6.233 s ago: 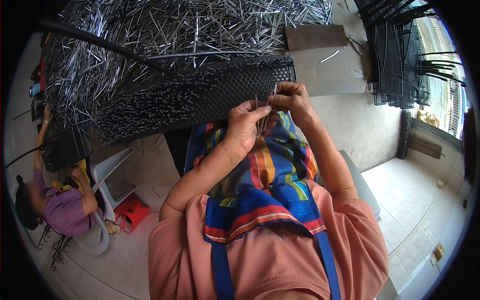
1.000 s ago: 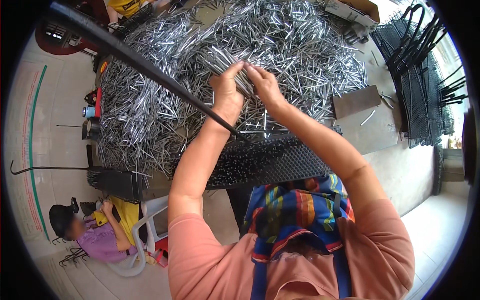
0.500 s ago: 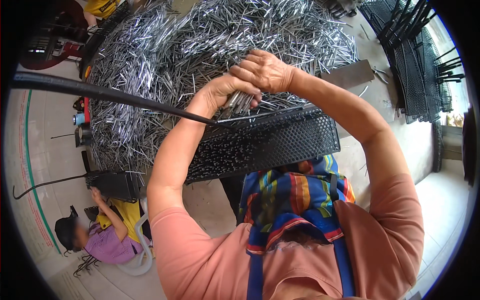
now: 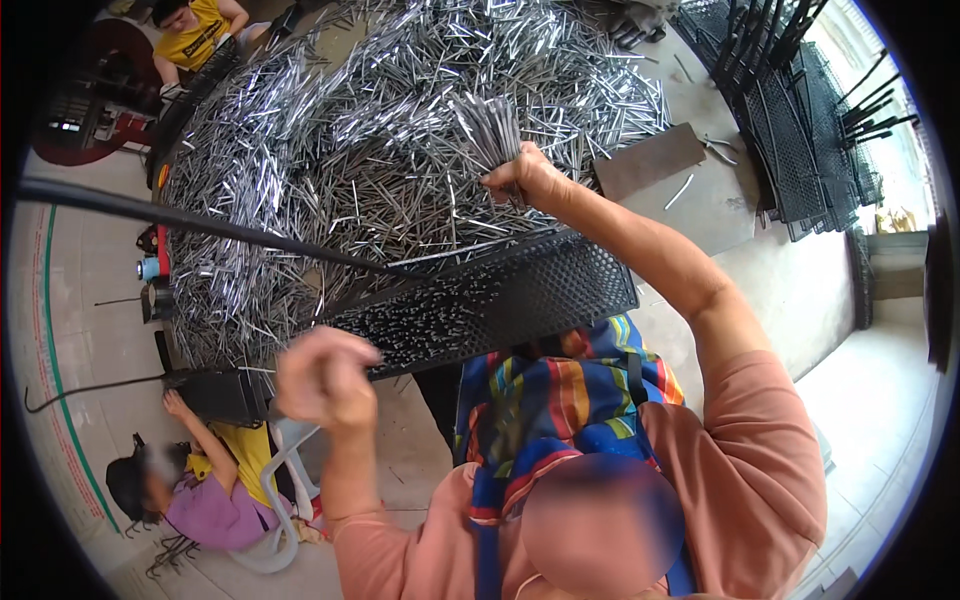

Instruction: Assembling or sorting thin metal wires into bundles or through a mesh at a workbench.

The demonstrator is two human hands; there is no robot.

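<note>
My right hand [image 4: 528, 178] is closed round a bundle of thin metal rods [image 4: 488, 130], whose upper ends fan out above the fist over the heap. Beside the near left end of a long black perforated tray [image 4: 570, 275] is my left hand [image 4: 328, 378]. Its fingers look curled but are smeared by motion, so I cannot tell what they hold. Many of the tray's holes, mostly on its left and middle, have rods standing in them; holes at the right show bare. Behind the tray spreads a big heap of loose metal rods [image 4: 370, 185].
A black bar [image 4: 200, 220] slants in from the left to the tray. Pliers [image 4: 718, 150] lie beside a flat brown plate [image 4: 652, 162] at right. Black mesh racks [image 4: 800, 150] stand far right. One co-worker [image 4: 215, 500] sits lower left, another [image 4: 195, 40] far left.
My hands have come apart. The left has swung down and left, away from the rods; the right keeps the bundle and has tipped it up. The whole view has shifted slightly.
</note>
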